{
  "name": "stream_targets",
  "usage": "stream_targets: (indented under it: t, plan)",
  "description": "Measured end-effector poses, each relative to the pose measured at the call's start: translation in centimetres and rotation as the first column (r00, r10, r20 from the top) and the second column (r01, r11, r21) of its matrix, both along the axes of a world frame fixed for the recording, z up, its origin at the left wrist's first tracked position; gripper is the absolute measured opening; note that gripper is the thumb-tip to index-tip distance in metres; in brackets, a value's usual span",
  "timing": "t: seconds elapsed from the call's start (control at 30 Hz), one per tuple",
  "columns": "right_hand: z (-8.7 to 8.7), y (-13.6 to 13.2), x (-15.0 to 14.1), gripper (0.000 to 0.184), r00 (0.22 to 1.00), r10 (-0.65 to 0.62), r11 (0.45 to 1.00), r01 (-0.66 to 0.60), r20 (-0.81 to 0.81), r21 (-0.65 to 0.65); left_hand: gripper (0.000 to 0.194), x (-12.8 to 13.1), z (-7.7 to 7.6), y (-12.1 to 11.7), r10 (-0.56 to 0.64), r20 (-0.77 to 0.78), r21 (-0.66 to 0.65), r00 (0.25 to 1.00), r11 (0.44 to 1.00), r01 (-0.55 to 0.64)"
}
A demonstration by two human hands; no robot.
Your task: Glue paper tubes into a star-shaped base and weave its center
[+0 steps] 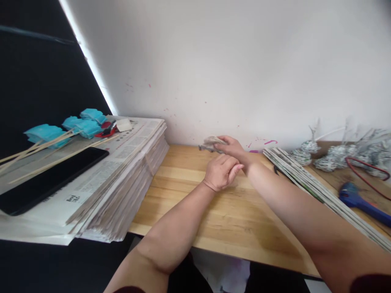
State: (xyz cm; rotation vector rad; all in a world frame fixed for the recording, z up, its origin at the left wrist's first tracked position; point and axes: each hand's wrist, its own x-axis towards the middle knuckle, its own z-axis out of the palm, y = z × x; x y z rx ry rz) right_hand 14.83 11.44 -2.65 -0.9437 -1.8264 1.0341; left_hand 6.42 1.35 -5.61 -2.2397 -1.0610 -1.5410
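Reaching toward the wall, my right hand [230, 145] is closed around a small greyish crumpled piece [211, 142], which looks like cloth or paper; blur hides its exact kind. It is just above the back of the wooden tabletop [183, 203]. My left hand [220, 171] is nearer to me, beside the right wrist. Its fingers are curled in, and whether anything is inside them is hidden.
A thick newspaper stack [122, 175] at left bears a black phone [55, 177], thin sticks [65, 159], blue packets [45, 134] and red-handled scissors [106, 130]. Rolled paper rods [317, 191], woven paper figures [326, 158] and a blue-handled tool [363, 205] are at right.
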Motion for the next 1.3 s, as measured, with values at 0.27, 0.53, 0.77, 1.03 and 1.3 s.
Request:
stream_targets:
  t: [0.27,0.53,0.77,1.03,1.3]
  plan:
    - [0.0,2.6,-4.2,0.058,0.963,-0.024,1.000,0.028,0.268,-0.012,0.034,-1.0,-0.4,0.9,0.131,-0.013,0.004,0.991,0.991,-0.130]
    - [-3.0,-2.8,4.8,0.018,0.937,-0.065,0.998,0.069,0.344,0.001,0.039,-1.2,-1.2,1.6,0.255,-0.055,-0.089,0.965,0.962,-0.259]
    - [-2.3,-11.3,15.1,0.024,0.790,-0.296,0.943,0.153,0.537,0.295,0.043,-2.0,-1.3,1.7,0.339,-0.096,-0.382,0.936,0.855,-0.350]
    - [-2.2,-17.8,25.7,0.022,0.372,-0.652,0.757,0.370,0.661,0.538,0.046,-2.4,-1.9,2.1,0.274,0.003,-0.536,0.962,0.813,-0.229]
    - [-1.4,-21.0,28.4,0.024,0.267,-0.689,0.686,0.540,0.674,0.487,0.039,-2.3,-3.2,2.4,0.277,-0.048,-0.563,0.960,0.786,-0.255]
